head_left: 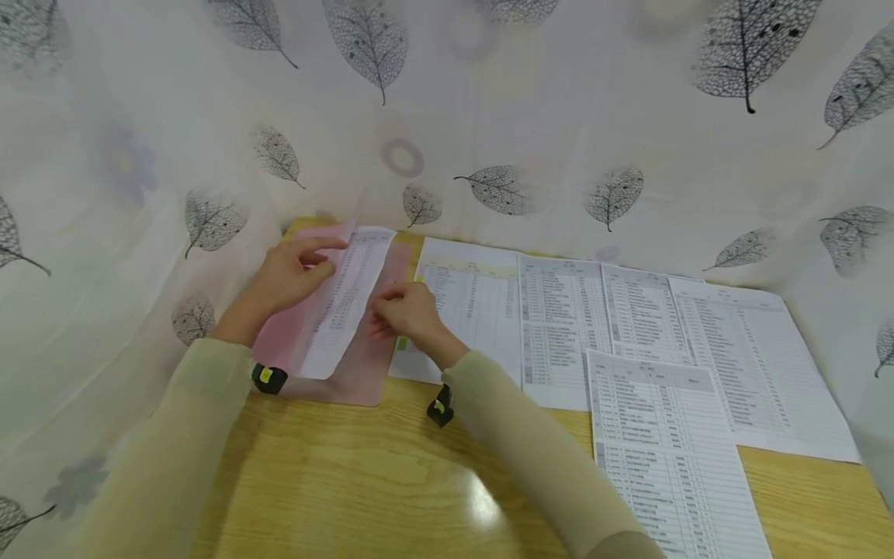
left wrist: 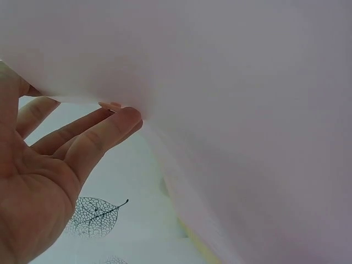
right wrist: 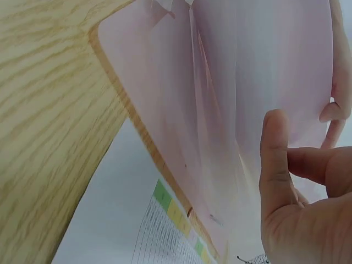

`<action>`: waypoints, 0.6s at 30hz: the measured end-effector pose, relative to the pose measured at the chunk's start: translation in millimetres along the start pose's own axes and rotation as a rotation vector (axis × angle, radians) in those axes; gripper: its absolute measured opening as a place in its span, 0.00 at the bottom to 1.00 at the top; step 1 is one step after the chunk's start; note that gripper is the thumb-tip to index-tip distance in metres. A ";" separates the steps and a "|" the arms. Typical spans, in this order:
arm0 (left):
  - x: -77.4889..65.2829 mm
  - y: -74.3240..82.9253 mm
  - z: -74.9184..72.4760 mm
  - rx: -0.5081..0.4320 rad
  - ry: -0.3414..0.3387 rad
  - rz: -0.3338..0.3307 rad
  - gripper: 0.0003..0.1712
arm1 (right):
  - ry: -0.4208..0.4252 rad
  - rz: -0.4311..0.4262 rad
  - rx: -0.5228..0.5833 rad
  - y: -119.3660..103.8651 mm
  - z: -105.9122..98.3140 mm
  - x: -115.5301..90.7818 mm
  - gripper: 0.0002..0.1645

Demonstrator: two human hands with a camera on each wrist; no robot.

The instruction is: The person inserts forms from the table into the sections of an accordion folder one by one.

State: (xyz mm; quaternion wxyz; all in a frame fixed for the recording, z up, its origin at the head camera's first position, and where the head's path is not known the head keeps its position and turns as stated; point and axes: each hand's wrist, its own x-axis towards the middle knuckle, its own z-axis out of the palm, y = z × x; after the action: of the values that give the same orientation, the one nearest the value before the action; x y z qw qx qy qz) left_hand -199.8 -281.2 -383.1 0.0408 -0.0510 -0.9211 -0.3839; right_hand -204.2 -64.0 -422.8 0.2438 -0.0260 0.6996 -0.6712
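A pink folder (head_left: 363, 380) lies at the left of the table with its left cover (head_left: 279, 334) raised. My left hand (head_left: 279, 272) holds the edge of that cover; in the left wrist view the fingers (left wrist: 104, 137) meet the pink edge and the thumb is partly hidden. On the folder a white printed sheet (head_left: 349, 303) stands partly lifted and bent. Its right edge is pinched by my right hand (head_left: 408, 310). From the right wrist, the thumb (right wrist: 275, 159) lies against pale sheet material, and gaps show between the folder's layers.
Right of the folder lies a printed sheet (head_left: 475, 310) with coloured marks. Several more printed pages (head_left: 559, 334) overlap along the back, and one (head_left: 663, 450) lies nearer the front. A leaf-patterned curtain (head_left: 503, 132) bounds the wooden table (head_left: 335, 473) behind and at the sides.
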 end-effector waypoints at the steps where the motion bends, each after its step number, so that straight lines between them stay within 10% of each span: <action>1: 0.2 0.0 0.3 0.000 0.001 0.000 0.23 | 0.006 0.000 -0.007 0.2 -2.0 -0.4 0.11; 18: 1.3 -0.1 0.3 0.025 -0.017 0.003 0.23 | 0.076 0.017 -0.006 -5.0 -73.7 -20.9 0.18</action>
State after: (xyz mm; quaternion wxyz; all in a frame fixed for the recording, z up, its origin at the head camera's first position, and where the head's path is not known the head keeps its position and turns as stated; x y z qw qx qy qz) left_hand -201.1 -281.0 -383.2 0.0343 -0.0552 -0.9260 -0.3720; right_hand -215.0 11.3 -413.1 0.2226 0.0046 0.7106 -0.6674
